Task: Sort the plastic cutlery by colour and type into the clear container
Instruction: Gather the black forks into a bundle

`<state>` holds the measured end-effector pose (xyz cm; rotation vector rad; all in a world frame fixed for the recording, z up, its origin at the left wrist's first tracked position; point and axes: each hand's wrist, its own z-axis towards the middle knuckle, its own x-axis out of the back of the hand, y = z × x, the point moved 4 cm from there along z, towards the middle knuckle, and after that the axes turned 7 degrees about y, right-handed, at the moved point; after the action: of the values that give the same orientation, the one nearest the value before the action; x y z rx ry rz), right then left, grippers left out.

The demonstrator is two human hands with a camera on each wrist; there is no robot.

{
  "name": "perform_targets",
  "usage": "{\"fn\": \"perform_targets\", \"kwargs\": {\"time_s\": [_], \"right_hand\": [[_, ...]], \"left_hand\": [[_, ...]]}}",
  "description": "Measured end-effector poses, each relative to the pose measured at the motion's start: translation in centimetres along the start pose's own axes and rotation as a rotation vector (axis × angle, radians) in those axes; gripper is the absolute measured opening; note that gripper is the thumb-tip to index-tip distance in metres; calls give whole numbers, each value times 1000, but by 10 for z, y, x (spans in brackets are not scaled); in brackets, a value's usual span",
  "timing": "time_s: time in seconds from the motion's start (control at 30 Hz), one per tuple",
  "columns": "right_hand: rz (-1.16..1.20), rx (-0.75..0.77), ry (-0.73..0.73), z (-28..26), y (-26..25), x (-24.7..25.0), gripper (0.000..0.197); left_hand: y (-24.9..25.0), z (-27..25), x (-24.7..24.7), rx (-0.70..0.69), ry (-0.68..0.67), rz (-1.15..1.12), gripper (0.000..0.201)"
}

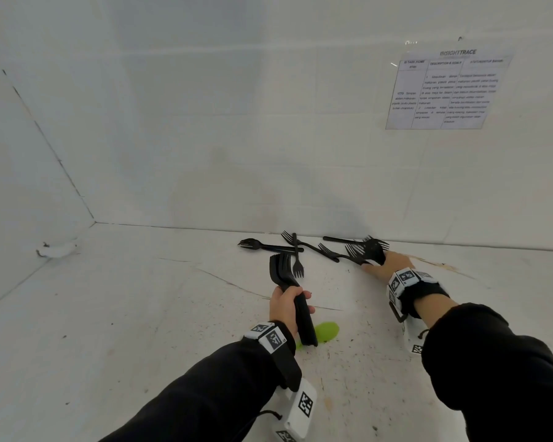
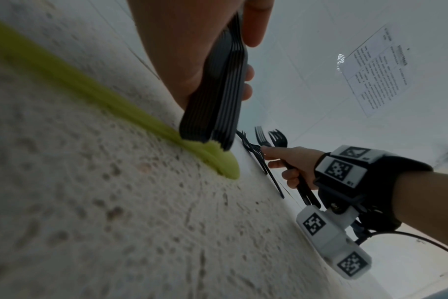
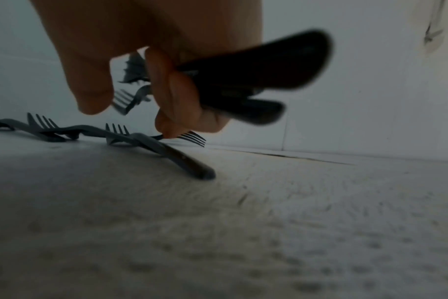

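Observation:
My left hand (image 1: 288, 306) grips a nested stack of black plastic forks (image 1: 296, 301), tines up, handle ends resting on the table; the stack of forks (image 2: 218, 101) fills the left wrist view. My right hand (image 1: 385, 261) is farther back, near the wall, fingers curled round a few black forks (image 1: 369, 250) whose handles (image 3: 253, 74) stick out of the fist. Several loose black forks (image 1: 296, 250) lie scattered on the table between the hands, and the same loose forks (image 3: 120, 135) show at table level. No clear container is in view.
A green patch (image 1: 328, 331) marks the speckled white table (image 1: 141, 330) right under the left-hand stack. White walls close in behind and on the left. A printed sheet (image 1: 444, 90) hangs on the back wall. A crumpled white scrap (image 1: 56, 249) lies in the left corner.

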<state>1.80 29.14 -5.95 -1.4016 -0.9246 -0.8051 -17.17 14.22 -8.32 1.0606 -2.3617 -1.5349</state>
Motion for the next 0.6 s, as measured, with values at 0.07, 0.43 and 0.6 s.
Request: {"fn": "perform_targets", "kwargs": {"time_s": [0.07, 0.43, 0.6], "right_hand": [[-106, -22, -84, 3, 2, -7, 45], [252, 31, -220, -38, -36, 2, 20], [501, 32, -394, -96, -59, -22, 15]], "left_hand": [[-1, 1, 1, 4, 9, 3, 7], [3, 1, -3, 22, 24, -88, 8], [9, -7, -9, 11, 34, -190, 12]]}}
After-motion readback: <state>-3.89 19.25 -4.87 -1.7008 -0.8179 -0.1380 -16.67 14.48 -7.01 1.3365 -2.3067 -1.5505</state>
